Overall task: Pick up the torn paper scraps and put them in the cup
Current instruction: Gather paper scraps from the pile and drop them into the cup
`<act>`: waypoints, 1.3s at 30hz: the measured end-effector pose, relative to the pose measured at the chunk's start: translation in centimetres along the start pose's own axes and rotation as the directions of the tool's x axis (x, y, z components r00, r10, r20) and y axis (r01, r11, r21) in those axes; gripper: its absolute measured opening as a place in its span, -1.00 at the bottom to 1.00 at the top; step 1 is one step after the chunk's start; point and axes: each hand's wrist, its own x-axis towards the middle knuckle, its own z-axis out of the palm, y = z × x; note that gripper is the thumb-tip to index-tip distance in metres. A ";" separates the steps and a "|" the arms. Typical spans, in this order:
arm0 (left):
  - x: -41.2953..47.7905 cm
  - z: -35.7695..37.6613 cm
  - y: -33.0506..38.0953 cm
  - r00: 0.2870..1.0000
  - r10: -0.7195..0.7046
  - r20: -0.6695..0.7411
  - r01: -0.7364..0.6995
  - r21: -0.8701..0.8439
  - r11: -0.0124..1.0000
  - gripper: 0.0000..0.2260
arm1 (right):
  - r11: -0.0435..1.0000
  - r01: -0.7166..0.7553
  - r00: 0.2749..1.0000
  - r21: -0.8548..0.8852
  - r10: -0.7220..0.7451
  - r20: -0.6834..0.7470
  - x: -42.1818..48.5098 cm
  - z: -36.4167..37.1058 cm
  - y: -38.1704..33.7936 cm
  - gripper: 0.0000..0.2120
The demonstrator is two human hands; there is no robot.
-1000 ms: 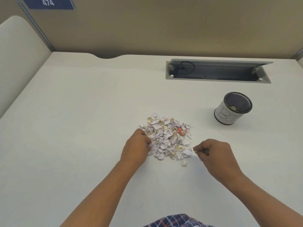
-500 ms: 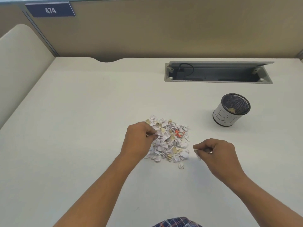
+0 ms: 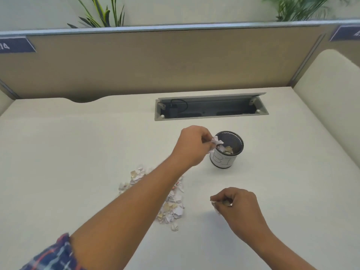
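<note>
A black mesh cup with a white paper label stands on the desk, with a few scraps inside it. My left hand pinches a bunch of white paper scraps right at the cup's left rim. The pile of torn paper scraps lies on the desk nearer to me, partly hidden by my left forearm. To the right of the pile, my right hand hovers low over the desk and pinches a few scraps.
An open cable tray is sunk into the desk behind the cup. A beige partition closes off the far edge, and a padded side panel stands at the right. The white desk spreads wide to the left.
My left hand has lifted from the pile with scraps and travelled right and away to the cup's rim. The right hand stays near the pile, still pinching scraps. The camera has tilted up.
</note>
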 end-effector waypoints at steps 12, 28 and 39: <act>4.3 4.4 2.2 0.985 -0.023 0.170 0.026 -0.016 1.000 -0.19 | 0.999 -0.008 0.992 -0.045 0.002 -0.128 2.7 -4.8 0.8 -0.79; 2.4 3.1 -1.5 0.999 -0.018 -0.028 0.016 -0.070 0.997 -0.65 | 0.909 0.175 0.965 -0.378 -0.236 -0.119 13.3 -8.1 -5.1 -0.86; 1.6 2.6 -4.5 0.996 -0.086 -0.029 0.082 -0.110 0.990 -0.67 | 0.929 0.189 0.973 -0.319 -0.220 -0.064 16.5 -9.3 -6.0 -0.88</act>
